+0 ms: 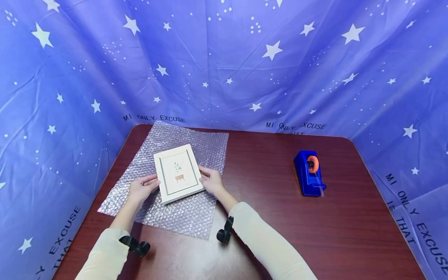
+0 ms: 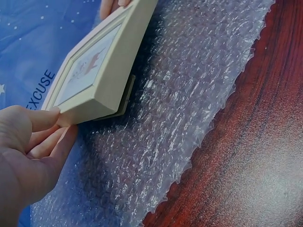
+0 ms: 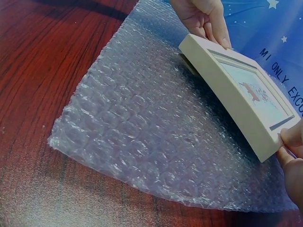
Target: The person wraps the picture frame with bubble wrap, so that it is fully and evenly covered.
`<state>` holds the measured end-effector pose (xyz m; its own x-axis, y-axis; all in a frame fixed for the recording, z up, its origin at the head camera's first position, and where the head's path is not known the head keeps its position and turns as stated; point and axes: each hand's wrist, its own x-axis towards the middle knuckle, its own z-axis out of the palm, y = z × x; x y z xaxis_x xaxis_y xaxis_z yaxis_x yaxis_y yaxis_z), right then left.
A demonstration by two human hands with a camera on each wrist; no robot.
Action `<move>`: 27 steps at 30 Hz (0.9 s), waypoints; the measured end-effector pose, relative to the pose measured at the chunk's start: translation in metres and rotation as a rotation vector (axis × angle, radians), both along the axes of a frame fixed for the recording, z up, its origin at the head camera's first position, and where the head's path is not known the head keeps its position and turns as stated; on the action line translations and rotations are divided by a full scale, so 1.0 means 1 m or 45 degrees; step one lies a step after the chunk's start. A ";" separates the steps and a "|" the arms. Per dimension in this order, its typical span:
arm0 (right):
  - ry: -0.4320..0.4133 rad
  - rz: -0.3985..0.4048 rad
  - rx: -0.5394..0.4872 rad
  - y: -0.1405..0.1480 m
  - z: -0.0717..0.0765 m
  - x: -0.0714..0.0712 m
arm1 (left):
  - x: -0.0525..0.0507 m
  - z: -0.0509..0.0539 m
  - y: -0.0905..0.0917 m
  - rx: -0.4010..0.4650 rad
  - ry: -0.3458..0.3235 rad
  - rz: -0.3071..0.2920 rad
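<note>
A cream picture frame (image 1: 179, 174) with a potted-plant print is held face up over a sheet of bubble wrap (image 1: 190, 221). My left hand (image 1: 141, 189) pinches its left edge, thumb on top and fingers beneath, as the left wrist view shows. On the opposite edge my right hand (image 1: 212, 181) pinches the frame in the same way. Seen in the right wrist view, the frame (image 3: 232, 97) is tilted, with a shadow on the bubble wrap (image 3: 128, 123) below it. Part of a stand or backing (image 2: 124, 101) sticks out behind the frame in the left wrist view.
A blue tape dispenser (image 1: 308, 175) with an orange-cored roll stands on the right of the dark red wooden table (image 1: 266, 175). The bubble wrap reaches the table's back edge. Blue star-patterned curtains (image 1: 217, 58) enclose the back and sides.
</note>
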<state>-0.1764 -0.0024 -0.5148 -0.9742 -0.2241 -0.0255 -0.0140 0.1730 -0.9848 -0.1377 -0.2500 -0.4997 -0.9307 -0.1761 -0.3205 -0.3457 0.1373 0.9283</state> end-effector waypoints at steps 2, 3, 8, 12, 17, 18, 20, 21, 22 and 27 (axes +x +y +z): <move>-0.007 0.004 0.012 -0.001 0.000 0.000 | 0.001 0.000 0.000 -0.025 -0.007 0.007; -0.017 0.006 0.014 -0.001 0.000 0.000 | 0.001 0.000 0.000 -0.045 -0.008 0.005; -0.006 0.018 0.024 -0.001 0.001 0.002 | 0.001 -0.002 0.002 -0.172 0.014 0.019; -0.002 0.029 0.048 -0.002 0.000 0.003 | 0.002 -0.003 0.007 -0.288 0.038 0.034; 0.008 0.030 0.131 -0.002 -0.004 0.002 | 0.005 -0.006 0.012 -0.384 0.075 0.066; 0.009 0.031 0.147 -0.001 -0.005 0.002 | 0.005 -0.007 0.013 -0.405 0.096 0.072; 0.006 0.033 0.173 -0.001 -0.004 0.001 | 0.005 -0.009 0.014 -0.467 0.145 0.086; 0.001 0.035 0.181 0.000 -0.004 0.001 | 0.006 -0.010 0.015 -0.492 0.173 0.093; -0.005 0.038 0.191 0.000 -0.004 0.001 | 0.006 -0.011 0.016 -0.523 0.201 0.100; -0.019 0.043 0.209 0.001 -0.005 0.001 | 0.009 -0.014 0.019 -0.618 0.238 0.133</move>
